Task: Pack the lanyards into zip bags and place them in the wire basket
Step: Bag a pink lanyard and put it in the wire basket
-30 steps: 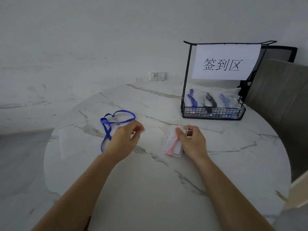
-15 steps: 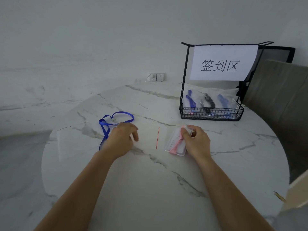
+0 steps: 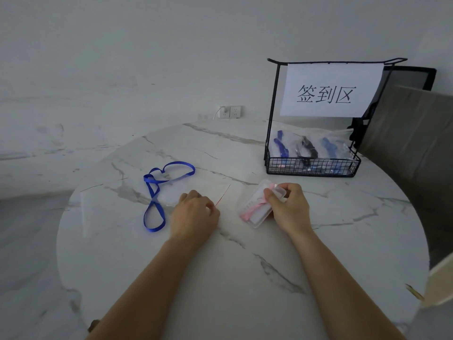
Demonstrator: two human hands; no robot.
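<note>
A clear zip bag (image 3: 208,190) with a red seal line lies flat on the marble table, and my left hand (image 3: 195,213) pinches its near edge by the red line. My right hand (image 3: 289,207) grips a clear badge holder wrapped with a pink lanyard (image 3: 255,208), held tilted just above the table, right of the bag. A blue lanyard (image 3: 157,190) with its badge holder lies looped on the table to the left of my left hand. The black wire basket (image 3: 312,166) stands at the back right and holds several bagged lanyards.
A paper sign (image 3: 328,90) hangs on the basket's tall frame. A padded chair (image 3: 416,143) stands behind the table at the right. Another clear zip bag (image 3: 103,212) lies flat at the table's left edge. A wall socket (image 3: 230,111) sits behind the table.
My left hand has dragged the zip bag toward me and to the right, so the red seal line now shows beside it. My right hand has tilted the pink lanyard bundle.
</note>
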